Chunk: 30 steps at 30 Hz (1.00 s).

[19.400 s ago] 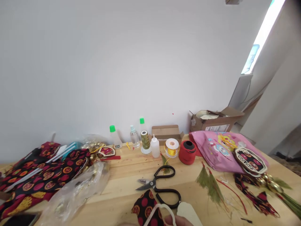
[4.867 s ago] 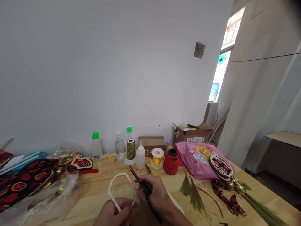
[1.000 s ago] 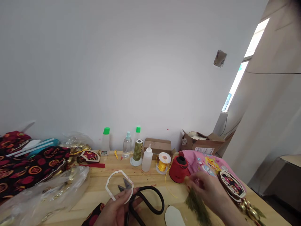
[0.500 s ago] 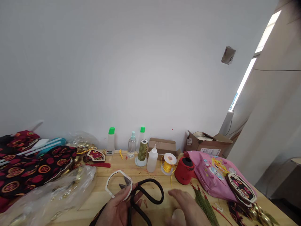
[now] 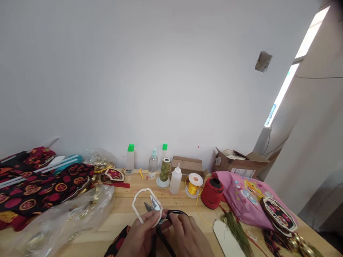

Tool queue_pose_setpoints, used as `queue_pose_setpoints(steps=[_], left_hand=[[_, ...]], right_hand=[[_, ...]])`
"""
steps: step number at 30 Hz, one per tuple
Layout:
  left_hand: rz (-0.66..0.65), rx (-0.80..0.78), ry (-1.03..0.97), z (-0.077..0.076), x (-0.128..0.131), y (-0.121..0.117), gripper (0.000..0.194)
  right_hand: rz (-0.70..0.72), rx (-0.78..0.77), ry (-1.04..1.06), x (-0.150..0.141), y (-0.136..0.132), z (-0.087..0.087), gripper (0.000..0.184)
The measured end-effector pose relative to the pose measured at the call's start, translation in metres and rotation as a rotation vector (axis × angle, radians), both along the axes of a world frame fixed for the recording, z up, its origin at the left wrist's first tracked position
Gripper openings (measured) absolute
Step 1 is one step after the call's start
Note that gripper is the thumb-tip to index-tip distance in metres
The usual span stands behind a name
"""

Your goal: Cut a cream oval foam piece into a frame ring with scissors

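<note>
Scissors (image 5: 166, 243) in the grip had shiny metal blades (image 5: 155, 203) w/ smooth black handles (image 5: 178, 211). White frame (image 5: 144, 189) pinched there looked smooth n matt. Tabletop (image 5: 122, 208) below was pale wood. L of the grip: clear plastic bag (image 5: 66, 216), crinkly n glossy, plus matt printed cloth (image 5: 34, 208). Squeeze bottle (image 5: 175, 182) beyond was translucent plastic. R of it, pink bag (image 5: 242, 201) had slight sheen; gold beads (image 5: 297, 243) looked v glossy, metallic.

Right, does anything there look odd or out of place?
Nothing looks spilled. A few oddities: the left hand awkwardly pinches open scissors together with the white frame; yellow thread trails loose from its spool onto the table; and high on the right, the wall has a rough-edged square patch, seemingly unfinished.
</note>
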State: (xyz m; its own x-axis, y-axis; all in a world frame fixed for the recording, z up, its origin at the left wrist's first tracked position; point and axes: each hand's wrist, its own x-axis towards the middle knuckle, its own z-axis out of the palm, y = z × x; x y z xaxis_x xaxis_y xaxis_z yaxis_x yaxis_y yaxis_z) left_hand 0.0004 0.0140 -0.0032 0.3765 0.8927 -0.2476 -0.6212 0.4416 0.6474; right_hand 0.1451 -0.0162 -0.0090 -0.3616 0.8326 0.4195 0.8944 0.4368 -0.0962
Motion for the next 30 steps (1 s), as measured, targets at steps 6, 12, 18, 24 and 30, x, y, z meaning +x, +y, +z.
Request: queue_pose_setpoints(steps=[6, 12, 18, 24, 30], left_hand=[[0.026, 0.044, 0.042, 0.006, -0.007, -0.001, 0.009], [0.053, 0.038, 0.270, 0.002, -0.005, 0.000, 0.014], [-0.021, 0.128, 0.255, -0.007, 0.008, -0.001, 0.019], [0.002, 0.100, 0.200, 0.006, 0.013, 0.003, 0.013], [0.013, 0.182, 0.242, 0.010, 0.016, 0.007, 0.019]], right_hand=[[-0.031, -0.166, 0.282, -0.007, 0.014, -0.005, 0.057], [0.028, -0.269, 0.842, 0.019, 0.015, 0.019, 0.043], [0.009, -0.212, 0.758, 0.004, 0.016, 0.011, 0.019], [-0.012, -0.121, 0.633, 0.010, 0.014, 0.009, 0.030], [-0.104, -0.117, 0.507, 0.008, 0.007, 0.015, 0.029]])
